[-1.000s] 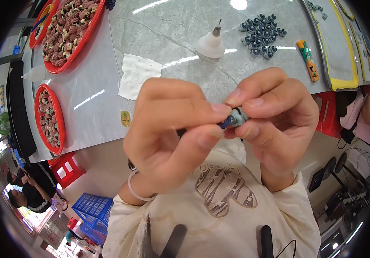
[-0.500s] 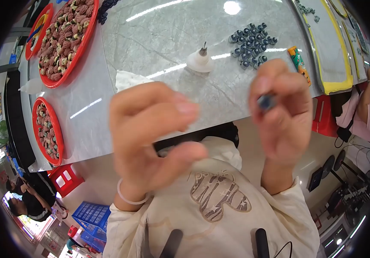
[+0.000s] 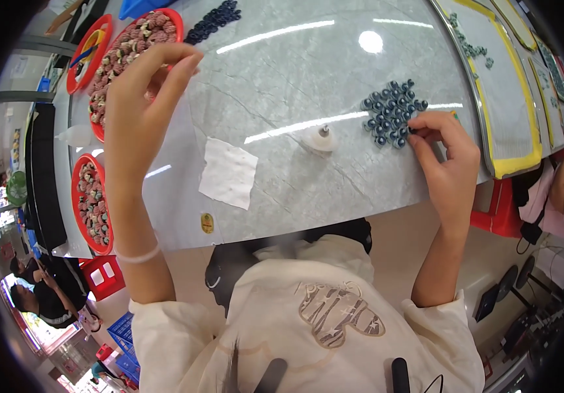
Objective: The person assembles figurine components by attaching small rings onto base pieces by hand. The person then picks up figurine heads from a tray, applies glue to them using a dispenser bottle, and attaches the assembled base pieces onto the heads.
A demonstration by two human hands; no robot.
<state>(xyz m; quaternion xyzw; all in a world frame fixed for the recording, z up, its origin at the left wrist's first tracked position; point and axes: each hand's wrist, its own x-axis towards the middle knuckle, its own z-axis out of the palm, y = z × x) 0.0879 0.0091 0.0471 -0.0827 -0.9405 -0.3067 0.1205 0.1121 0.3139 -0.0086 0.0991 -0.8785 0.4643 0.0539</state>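
The two hands, pressed together around a small blue part a second ago, have separated. The right hand (image 3: pixel 442 157) now reaches the pile of blue parts (image 3: pixel 392 111) at two o'clock. The left hand (image 3: pixel 141 108) has moved to the red tray (image 3: pixel 98 128) at ten o'clock.

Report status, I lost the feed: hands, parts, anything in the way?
Left hand raised over the red tray, fingers apart, nothing seen held. Right hand fingertips at the cluster of small blue parts. White cone stand beside the cluster, apart from both hands.
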